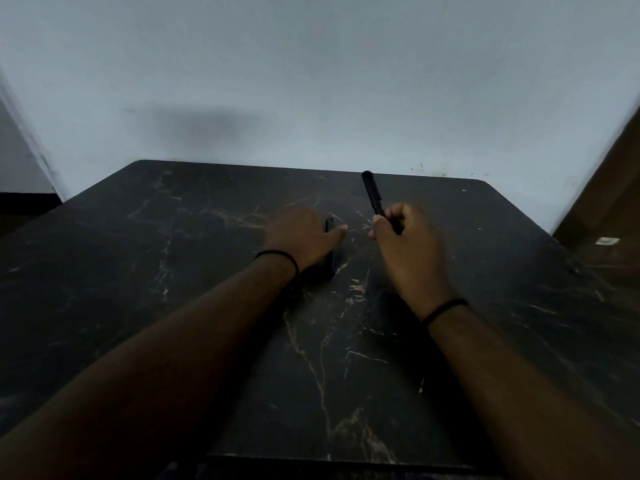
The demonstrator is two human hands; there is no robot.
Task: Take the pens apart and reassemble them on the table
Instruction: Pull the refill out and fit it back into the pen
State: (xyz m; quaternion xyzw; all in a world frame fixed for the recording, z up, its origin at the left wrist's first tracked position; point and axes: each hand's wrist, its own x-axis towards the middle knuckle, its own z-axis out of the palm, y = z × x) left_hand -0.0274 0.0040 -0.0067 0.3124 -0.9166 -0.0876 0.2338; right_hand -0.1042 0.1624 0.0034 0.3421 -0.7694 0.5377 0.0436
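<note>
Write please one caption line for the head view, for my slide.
Right hand grips a black pen above the dark marble-patterned table; left hand rests on the table.

Both bare forearms reach forward. The left hand (304,237) lies palm-down, fingers pointing to twelve o'clock. The right hand (405,240) is fisted around a pen (372,192) tilted toward eleven o'clock.

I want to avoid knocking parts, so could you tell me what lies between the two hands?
Head view: only bare table shows between left hand and right hand.
</note>
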